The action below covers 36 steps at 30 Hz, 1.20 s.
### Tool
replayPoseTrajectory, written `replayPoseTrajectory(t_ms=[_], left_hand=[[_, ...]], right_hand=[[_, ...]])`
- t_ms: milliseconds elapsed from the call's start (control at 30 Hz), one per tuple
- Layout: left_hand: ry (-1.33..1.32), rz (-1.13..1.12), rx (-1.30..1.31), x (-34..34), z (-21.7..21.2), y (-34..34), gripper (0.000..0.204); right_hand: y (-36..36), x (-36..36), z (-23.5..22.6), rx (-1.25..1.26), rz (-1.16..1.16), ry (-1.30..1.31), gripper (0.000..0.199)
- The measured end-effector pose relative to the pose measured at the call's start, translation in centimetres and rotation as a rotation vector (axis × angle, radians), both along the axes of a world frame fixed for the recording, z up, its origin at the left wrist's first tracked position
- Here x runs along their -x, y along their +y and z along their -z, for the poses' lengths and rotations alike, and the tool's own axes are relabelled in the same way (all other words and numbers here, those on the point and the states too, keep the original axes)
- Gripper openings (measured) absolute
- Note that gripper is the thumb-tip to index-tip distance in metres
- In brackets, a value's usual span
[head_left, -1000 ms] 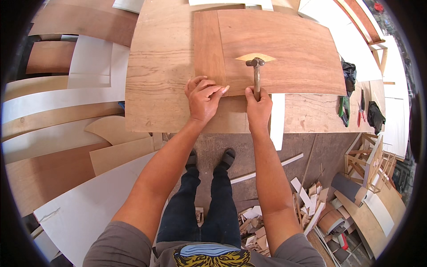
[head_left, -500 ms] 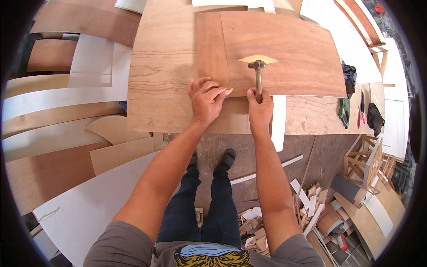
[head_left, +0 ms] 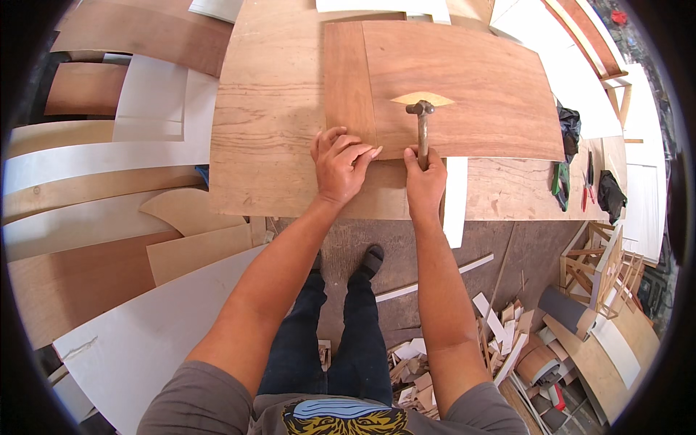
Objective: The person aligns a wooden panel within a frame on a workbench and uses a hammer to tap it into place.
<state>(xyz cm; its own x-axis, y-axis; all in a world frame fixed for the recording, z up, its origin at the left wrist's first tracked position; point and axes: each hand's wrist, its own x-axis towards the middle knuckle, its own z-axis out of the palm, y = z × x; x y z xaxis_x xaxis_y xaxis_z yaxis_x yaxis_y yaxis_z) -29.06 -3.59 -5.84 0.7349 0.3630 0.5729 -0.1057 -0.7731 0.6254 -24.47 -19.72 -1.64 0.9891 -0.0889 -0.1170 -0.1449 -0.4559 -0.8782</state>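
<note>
A reddish-brown plywood panel (head_left: 471,80) lies on the workbench, with a visible seam near its left end. At the near edge, beside that seam, my left hand (head_left: 338,168) rests on the wood with its thumb and forefinger pinched together. Whatever sits between those fingertips is too small to make out. My right hand (head_left: 425,178) is closed round the handle of a hammer (head_left: 423,130), just at the panel's near edge. The hammer's head is over the panel, below a pale pointed-oval patch (head_left: 428,97).
The pale wooden workbench (head_left: 257,138) carries a green-handled tool (head_left: 560,181), red-handled pliers (head_left: 585,194) and black plastic bags (head_left: 612,196) at right. Large boards (head_left: 152,101) fill the left side. Wood offcuts (head_left: 417,370) lie on the floor, lower right.
The view has shifted very slightly. Both hands and the hammer keep nearly the same place on the panel.
</note>
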Motion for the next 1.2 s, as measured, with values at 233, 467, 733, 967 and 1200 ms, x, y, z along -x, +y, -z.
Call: replayPoseTrajectory(t_ms=[233, 467, 733, 967, 1200], left_hand=[[0.011, 0.004, 0.01, 0.1, 0.1, 0.0, 0.012], [-0.012, 0.0, -0.036, 0.1, -0.4, 0.0, 0.013], [-0.011, 0.027, 0.06, 0.0, 0.0, 0.0, 0.013], [-0.003, 0.019, 0.111, 0.2, 0.0, 0.2, 0.014], [0.047, 0.035, 0.13, 0.2, -0.4, 0.0, 0.011]], right_hand=[[0.0, 0.1, -0.1, -0.003, 0.001, 0.009, 0.021], [-0.1, 0.1, -0.1, 0.009, 0.01, 0.041, 0.023], [-1.5, 3.5, -1.6, 0.034, -0.069, -0.007, 0.035], [-3.7, 7.7, -3.0, 0.106, -0.227, 0.01, 0.03], [-4.1, 8.0, -1.9, 0.029, -0.185, -0.073, 0.025]])
